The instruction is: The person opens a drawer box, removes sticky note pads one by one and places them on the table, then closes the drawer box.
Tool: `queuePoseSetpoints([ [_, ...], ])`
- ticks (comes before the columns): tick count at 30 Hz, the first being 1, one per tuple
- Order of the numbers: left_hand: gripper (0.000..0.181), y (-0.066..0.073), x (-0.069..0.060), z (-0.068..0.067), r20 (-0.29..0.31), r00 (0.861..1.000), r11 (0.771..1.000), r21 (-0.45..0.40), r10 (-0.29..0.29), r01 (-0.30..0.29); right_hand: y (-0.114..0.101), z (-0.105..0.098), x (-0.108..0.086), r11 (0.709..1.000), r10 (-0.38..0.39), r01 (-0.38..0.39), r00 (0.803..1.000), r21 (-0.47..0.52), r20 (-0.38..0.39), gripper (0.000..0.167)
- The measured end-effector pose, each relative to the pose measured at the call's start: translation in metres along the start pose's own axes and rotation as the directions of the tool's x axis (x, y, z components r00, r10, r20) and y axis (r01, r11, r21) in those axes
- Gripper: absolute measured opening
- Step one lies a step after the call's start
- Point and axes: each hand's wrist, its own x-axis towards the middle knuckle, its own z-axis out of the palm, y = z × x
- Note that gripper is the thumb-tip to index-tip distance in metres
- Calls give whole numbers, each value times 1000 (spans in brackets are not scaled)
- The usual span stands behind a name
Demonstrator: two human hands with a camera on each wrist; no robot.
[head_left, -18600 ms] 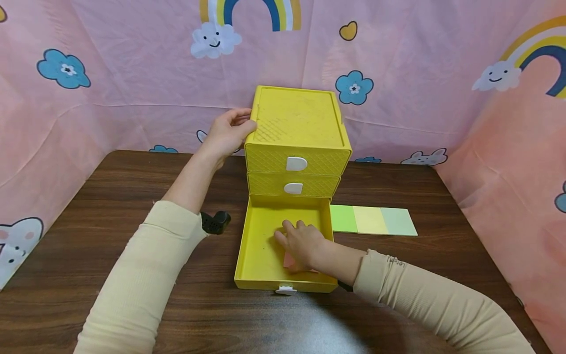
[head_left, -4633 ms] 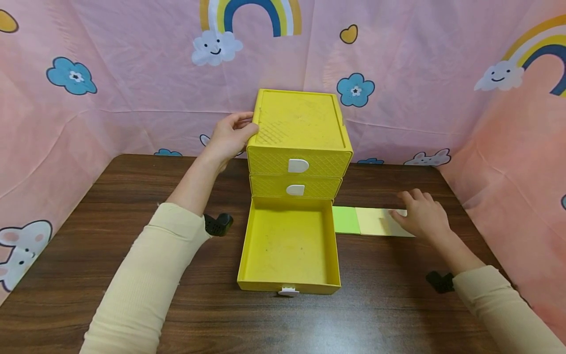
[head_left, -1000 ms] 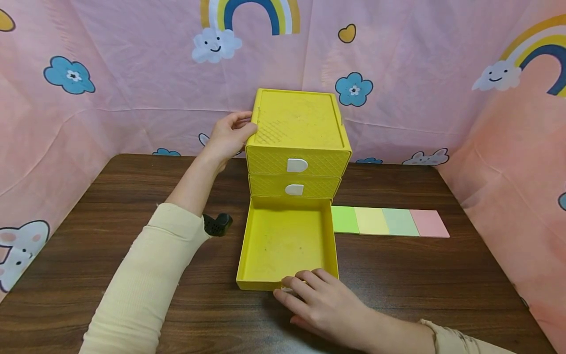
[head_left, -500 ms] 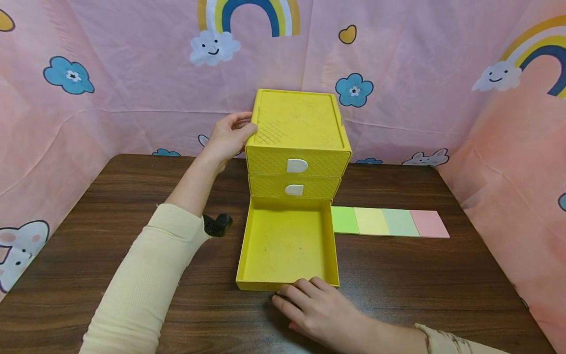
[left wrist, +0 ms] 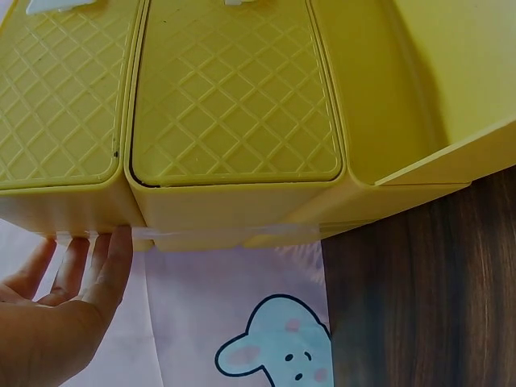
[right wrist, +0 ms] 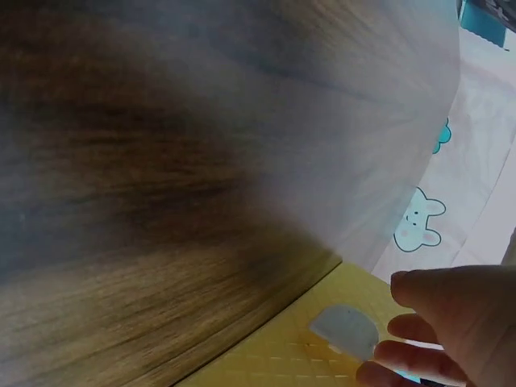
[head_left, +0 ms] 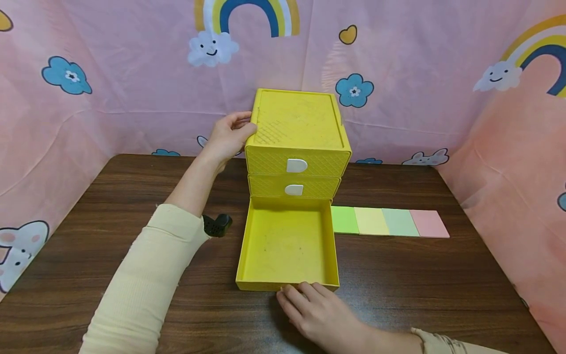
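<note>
A yellow chest of drawers (head_left: pixel 298 120) stands on the table, its two upper drawers closed and its bottom drawer (head_left: pixel 287 241) pulled out and empty. My left hand (head_left: pixel 227 135) rests against the chest's upper left side; in the left wrist view its extended fingertips touch the side wall. At the bottom drawer's front edge is my right hand (head_left: pixel 320 312), fingers slightly bent. The right wrist view shows the white handle (right wrist: pixel 347 329) beside those fingers, with the thumb apart from it. Right of the chest lie green (head_left: pixel 345 220), yellow (head_left: pixel 371 221), mint (head_left: pixel 400 222) and pink (head_left: pixel 430 223) paper squares in a row.
The dark wooden table (head_left: pixel 420 290) is bordered by a pink patterned cloth (head_left: pixel 398 64) at the back and sides. A black device (head_left: pixel 216 225) is worn at my left wrist.
The pink square went from the drawer to the row's right end. My right hand then came to the drawer front, shifting slightly downward over the last second. My left hand and the drawer stayed put.
</note>
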Motion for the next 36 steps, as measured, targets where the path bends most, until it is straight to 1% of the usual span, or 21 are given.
queuePoseSetpoints([
  [3, 49, 0, 0, 0, -3, 1000, 1000, -6, -4, 4, -1, 1, 1, 999, -7, 7, 1000, -35, -14, 48],
  [10, 49, -1, 0, 1, -9, 1000, 1000, -5, 2, -2, -4, 6, 4, 998, 19, -19, 1000, -64, -11, 50],
  [13, 48, -1, 0, 1, -11, 1000, 1000, -8, 2, -2, -5, 8, 6, 993, 22, -25, 999, -115, -26, 48],
  [17, 48, -1, 0, 2, -14, 1000, 1000, -20, 2, -2, -6, 10, 9, 980, 16, -26, 998, -200, -55, 41],
  [20, 48, -2, 0, 2, -15, 1000, 1000, -28, 6, -6, -7, 12, 10, 974, 12, -27, 998, -227, -67, 35],
  [23, 48, -3, 0, 2, -13, 1000, 999, -33, 9, -10, -7, 14, 11, 972, 7, -23, 998, -233, -69, 33],
  [28, 48, -4, -1, 2, -9, 1000, 1000, -27, 15, -15, -6, 18, 12, 977, -5, -11, 997, -212, -74, 32],
  [36, 48, -5, -3, 1, -7, 1000, 1000, -23, 11, -11, -3, 25, 14, 975, -34, 8, 993, -221, -116, 25],
])
